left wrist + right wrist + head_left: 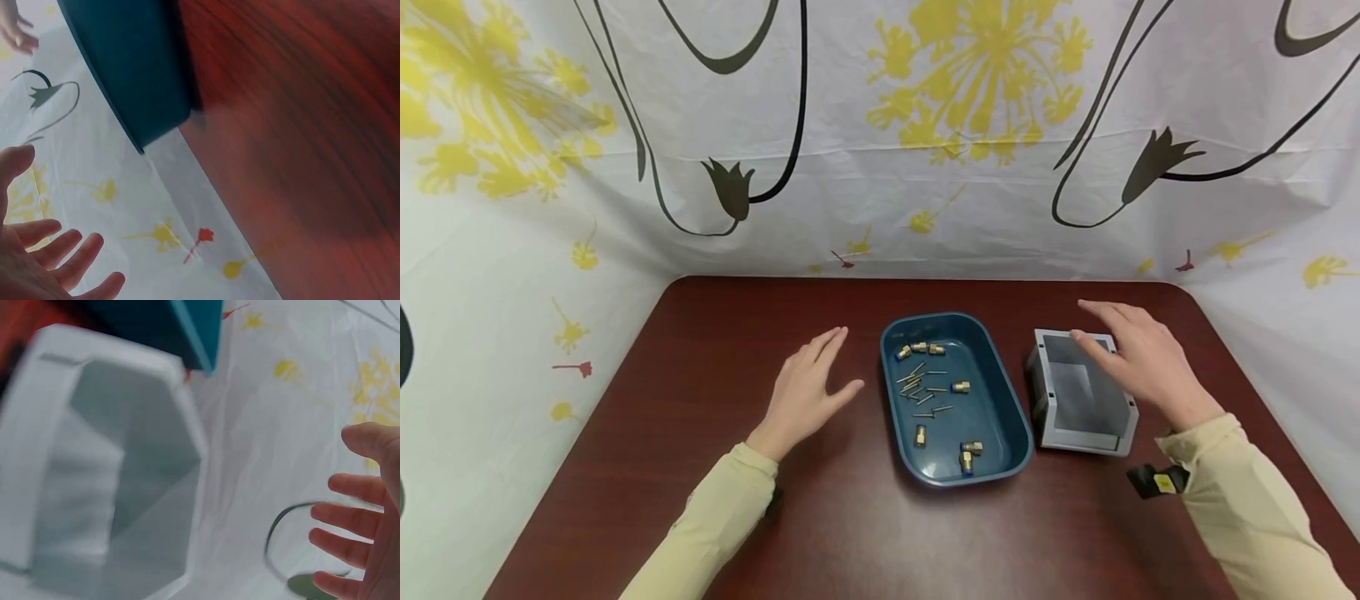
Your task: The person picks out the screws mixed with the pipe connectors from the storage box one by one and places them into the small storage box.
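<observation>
A dark blue tray lies on the table with several brass fittings and a loose group of small screws in it. To its right stands a grey open-front bin, with nothing inside it. My left hand hovers left of the tray, fingers extended and thumb apart, holding nothing. Over the right side of the grey bin is my right hand, its fingers loosely straight and nothing in its grasp. In the right wrist view that hand is apart from the bin.
The dark red wooden table has rounded back corners. Behind and beside it hangs a white curtain with yellow and grey plant prints. A black strap with a yellow mark sits at the right sleeve.
</observation>
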`<state>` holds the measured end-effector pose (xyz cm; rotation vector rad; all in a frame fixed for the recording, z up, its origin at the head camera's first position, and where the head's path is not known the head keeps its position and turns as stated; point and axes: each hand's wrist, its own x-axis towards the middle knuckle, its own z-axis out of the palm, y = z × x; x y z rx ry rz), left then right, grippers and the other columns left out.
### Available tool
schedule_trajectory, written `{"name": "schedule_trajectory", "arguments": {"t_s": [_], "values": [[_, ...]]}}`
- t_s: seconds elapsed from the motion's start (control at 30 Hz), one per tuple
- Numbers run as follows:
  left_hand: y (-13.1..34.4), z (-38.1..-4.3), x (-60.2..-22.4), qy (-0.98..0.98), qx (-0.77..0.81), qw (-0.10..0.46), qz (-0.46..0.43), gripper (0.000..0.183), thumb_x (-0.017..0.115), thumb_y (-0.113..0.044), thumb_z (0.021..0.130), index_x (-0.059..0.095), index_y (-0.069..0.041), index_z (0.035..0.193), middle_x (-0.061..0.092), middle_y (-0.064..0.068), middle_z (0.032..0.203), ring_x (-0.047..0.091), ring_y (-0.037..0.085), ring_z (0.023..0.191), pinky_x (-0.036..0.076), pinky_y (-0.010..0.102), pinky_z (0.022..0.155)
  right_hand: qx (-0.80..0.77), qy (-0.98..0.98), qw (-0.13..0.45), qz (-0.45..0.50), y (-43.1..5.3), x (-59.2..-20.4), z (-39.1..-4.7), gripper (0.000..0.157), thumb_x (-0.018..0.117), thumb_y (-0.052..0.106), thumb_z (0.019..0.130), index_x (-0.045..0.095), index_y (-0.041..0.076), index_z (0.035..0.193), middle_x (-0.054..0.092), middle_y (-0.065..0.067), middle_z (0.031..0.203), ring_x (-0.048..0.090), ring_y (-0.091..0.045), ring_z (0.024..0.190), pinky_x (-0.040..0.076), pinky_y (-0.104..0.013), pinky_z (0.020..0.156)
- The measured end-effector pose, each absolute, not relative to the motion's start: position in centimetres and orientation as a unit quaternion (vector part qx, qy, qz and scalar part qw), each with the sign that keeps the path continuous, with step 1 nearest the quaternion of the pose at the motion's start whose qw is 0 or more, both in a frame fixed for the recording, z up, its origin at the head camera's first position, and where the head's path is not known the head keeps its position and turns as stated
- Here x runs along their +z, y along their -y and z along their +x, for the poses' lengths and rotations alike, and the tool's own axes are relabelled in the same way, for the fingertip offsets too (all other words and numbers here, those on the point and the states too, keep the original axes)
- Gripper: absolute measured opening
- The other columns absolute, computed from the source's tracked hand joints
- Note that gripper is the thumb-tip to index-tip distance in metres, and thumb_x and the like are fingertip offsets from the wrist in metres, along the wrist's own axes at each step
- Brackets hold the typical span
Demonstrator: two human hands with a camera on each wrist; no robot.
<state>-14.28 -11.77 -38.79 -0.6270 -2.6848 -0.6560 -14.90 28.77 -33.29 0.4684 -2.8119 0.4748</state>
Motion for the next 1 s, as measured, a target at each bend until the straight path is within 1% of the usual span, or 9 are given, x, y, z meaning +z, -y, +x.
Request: {"name": "schedule_trajectory", "arguments": {"t_s": [0.17,0.37,0.63,0.83,1.0], "values": [[10.8,-14.5,-38.5,0.94,-0.222,0.132,-0.224,0.072,0.066,-0.04,0.076,0.036,-0.01,0.135,0.041,0.008,0.13,0.041,0.022,0.112,0.035,0.044,0.088,0.174,0.964,0.089,0.179,-26.5,-31.4,-16.1,0.051,0.053,0.037,0.087,0.047,0.005,0.126,0.046,-0.02,0.123,0.037,-0.038,0.111,0.03,-0.056,0.083],[9.9,-14.5,-38.5,0.944,-0.218,0.106,-0.224,0.075,0.067,-0.041,0.075,0.035,-0.012,0.136,0.042,0.008,0.129,0.043,0.022,0.109,0.036,0.043,0.087,0.191,0.958,0.05,0.209,-23.8,-30.3,-17.2,0.05,0.053,0.038,0.087,0.048,0.006,0.125,0.049,-0.016,0.121,0.041,-0.034,0.111,0.032,-0.052,0.085],[9.1,-14.6,-39.0,0.95,-0.218,0.061,-0.215,0.076,0.065,-0.044,0.075,0.032,-0.015,0.138,0.044,0.006,0.128,0.043,0.021,0.11,0.035,0.043,0.089,0.205,0.945,0.01,0.253,-20.8,-30.8,-18.6,0.047,0.054,0.035,0.087,0.048,0.008,0.126,0.054,-0.013,0.115,0.048,-0.029,0.105,0.037,-0.049,0.083],[8.8,-14.8,-39.4,0.948,-0.223,0.052,-0.222,0.076,0.067,-0.042,0.075,0.034,-0.014,0.137,0.046,0.006,0.126,0.044,0.021,0.108,0.034,0.043,0.089,0.214,0.933,-0.037,0.287,-19.2,-31.4,-19.4,0.045,0.055,0.031,0.087,0.048,0.007,0.124,0.055,-0.014,0.114,0.051,-0.027,0.101,0.04,-0.046,0.08],[8.5,-14.8,-39.7,0.949,-0.212,0.041,-0.23,0.074,0.065,-0.044,0.076,0.034,-0.015,0.136,0.046,0.005,0.125,0.044,0.021,0.108,0.033,0.042,0.09,0.217,0.923,-0.082,0.307,-17.8,-32.1,-20.2,0.043,0.057,0.028,0.086,0.05,0.006,0.122,0.056,-0.015,0.111,0.053,-0.026,0.098,0.042,-0.043,0.078]]}}
